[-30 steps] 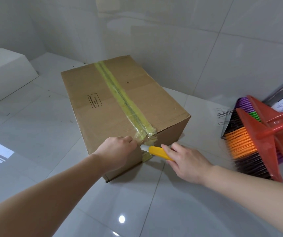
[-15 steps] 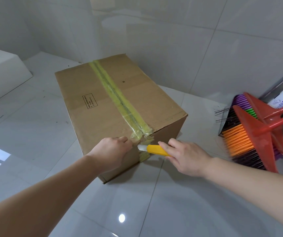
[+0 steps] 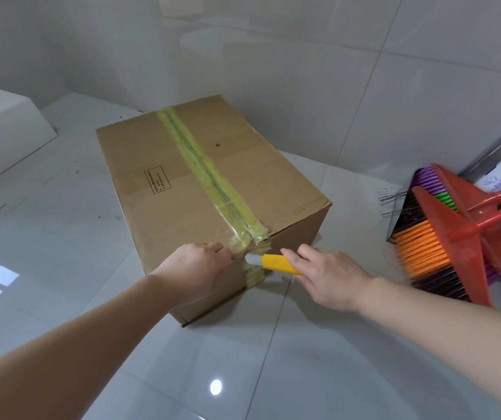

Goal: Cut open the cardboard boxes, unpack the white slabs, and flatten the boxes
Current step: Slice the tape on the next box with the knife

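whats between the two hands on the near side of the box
In the head view, the crumpled end of the yellow tape on the box lies between the left hand and right hand, with the knife tip reaching it.

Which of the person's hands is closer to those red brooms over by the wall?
The right hand. It holds the yellow cutter at the box's near corner, on the side facing the red brooms. The left hand rests on the cardboard box, farther from them.

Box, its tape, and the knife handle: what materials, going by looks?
Box: brown corrugated cardboard, matte, creased edges. Tape: glossy yellowish plastic film, wrinkled at the near edge. Knife in the right hand: yellow handle, likely plastic; pale tip, material unclear.
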